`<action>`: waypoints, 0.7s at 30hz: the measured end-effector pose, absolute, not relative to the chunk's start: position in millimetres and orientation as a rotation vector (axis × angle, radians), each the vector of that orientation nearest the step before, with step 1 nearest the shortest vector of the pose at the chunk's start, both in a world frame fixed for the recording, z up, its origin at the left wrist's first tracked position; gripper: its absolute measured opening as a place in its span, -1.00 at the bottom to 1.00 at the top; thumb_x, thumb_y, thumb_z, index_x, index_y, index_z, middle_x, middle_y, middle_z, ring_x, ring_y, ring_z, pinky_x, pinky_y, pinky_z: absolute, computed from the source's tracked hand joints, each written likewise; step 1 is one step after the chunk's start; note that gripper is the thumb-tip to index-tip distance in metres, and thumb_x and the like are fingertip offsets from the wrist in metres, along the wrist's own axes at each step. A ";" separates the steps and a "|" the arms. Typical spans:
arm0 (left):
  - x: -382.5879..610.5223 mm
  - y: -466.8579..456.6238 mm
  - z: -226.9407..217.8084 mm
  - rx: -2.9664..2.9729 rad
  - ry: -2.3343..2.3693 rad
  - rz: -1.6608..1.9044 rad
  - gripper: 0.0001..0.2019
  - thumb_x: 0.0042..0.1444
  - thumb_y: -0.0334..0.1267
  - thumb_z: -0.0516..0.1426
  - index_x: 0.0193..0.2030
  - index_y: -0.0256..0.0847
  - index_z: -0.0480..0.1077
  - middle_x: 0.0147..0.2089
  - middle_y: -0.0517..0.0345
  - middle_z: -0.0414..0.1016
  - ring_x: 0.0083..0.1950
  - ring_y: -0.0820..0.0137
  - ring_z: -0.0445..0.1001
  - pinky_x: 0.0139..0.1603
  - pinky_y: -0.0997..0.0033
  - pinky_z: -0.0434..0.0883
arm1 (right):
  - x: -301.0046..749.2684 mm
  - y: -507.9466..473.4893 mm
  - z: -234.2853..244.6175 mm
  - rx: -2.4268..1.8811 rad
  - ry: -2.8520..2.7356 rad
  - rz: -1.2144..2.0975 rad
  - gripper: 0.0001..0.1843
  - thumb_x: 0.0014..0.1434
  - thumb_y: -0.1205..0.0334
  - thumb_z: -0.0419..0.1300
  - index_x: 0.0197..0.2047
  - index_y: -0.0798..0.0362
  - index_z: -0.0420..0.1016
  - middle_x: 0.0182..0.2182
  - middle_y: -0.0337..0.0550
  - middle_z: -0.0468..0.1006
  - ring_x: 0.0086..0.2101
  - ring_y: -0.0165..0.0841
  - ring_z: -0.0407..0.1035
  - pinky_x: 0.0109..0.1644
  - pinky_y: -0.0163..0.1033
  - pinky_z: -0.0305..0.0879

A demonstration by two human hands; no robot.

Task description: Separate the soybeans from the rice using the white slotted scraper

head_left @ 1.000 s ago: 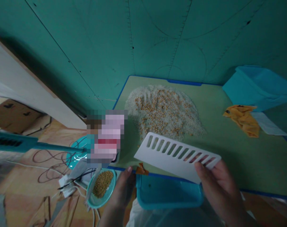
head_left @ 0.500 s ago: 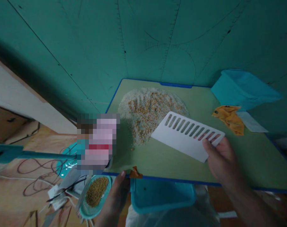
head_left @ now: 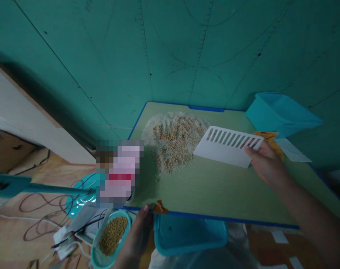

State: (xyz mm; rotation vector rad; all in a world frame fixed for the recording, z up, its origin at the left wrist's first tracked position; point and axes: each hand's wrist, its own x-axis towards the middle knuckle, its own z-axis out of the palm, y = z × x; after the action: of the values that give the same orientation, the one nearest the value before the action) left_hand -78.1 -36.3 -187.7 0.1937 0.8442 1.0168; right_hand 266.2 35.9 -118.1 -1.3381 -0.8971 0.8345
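Note:
A white slotted scraper is gripped at its right end by my right hand, thumb over the face. Its left end is at the right border of a spread pile of pale grains mixed with round tan beans on the green tabletop. My left hand is at the front table edge, thumb up against it, beside the left rim of a blue basin. The fingers of that hand are mostly hidden, and what they grasp cannot be made out.
An orange cloth, a white sheet and a blue open bin are at the table's right. Brown tape sticks up at the front edge. Lower left are a teal bowl of tan pellets, cables and a pixelated pink object.
My right hand has moved the scraper up and to the right, away from the beans, and it now lies more level. My left hand stays at the table edge. The view has shifted slightly.

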 end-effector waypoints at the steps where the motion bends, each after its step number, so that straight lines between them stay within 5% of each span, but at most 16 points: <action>1: -77.6 -36.4 -187.0 0.198 0.853 1.030 -0.84 -0.09 -0.16 0.24 -0.35 -0.13 0.54 -0.12 0.19 0.61 0.17 0.19 0.32 0.21 0.26 0.20 | 267.9 38.3 -117.2 -1.339 -0.895 0.830 -0.68 -0.16 0.12 0.34 -0.28 -0.11 0.43 -0.31 -0.28 0.54 -0.25 -0.23 0.41 -0.12 -0.07 0.31; 16: -78.3 -36.0 -191.2 0.205 0.837 1.034 -0.82 -0.10 -0.14 0.23 -0.33 -0.11 0.55 -0.19 0.15 0.64 0.10 0.16 0.40 0.18 0.23 0.23 | 246.6 12.3 -89.6 -1.247 -0.721 0.857 -0.70 -0.10 0.30 0.30 -0.22 -0.08 0.46 -0.23 -0.20 0.53 -0.21 -0.26 0.41 -0.17 -0.14 0.34; 21: -79.6 -36.5 -194.1 0.205 0.881 1.055 -0.78 -0.09 -0.11 0.23 -0.32 -0.17 0.54 -0.19 0.10 0.64 0.18 0.18 0.30 0.21 0.26 0.17 | 200.7 -11.5 -93.6 -1.250 -0.560 1.054 -0.60 -0.21 0.33 0.35 -0.24 -0.06 0.41 -0.36 -0.23 0.55 -0.41 -0.30 0.44 -0.40 -0.21 0.38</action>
State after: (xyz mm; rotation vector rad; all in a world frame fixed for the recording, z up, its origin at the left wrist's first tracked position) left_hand -79.6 -36.5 -194.1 0.2048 0.8809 1.0551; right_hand 200.7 -11.5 -93.6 -1.2496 -0.5598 1.0535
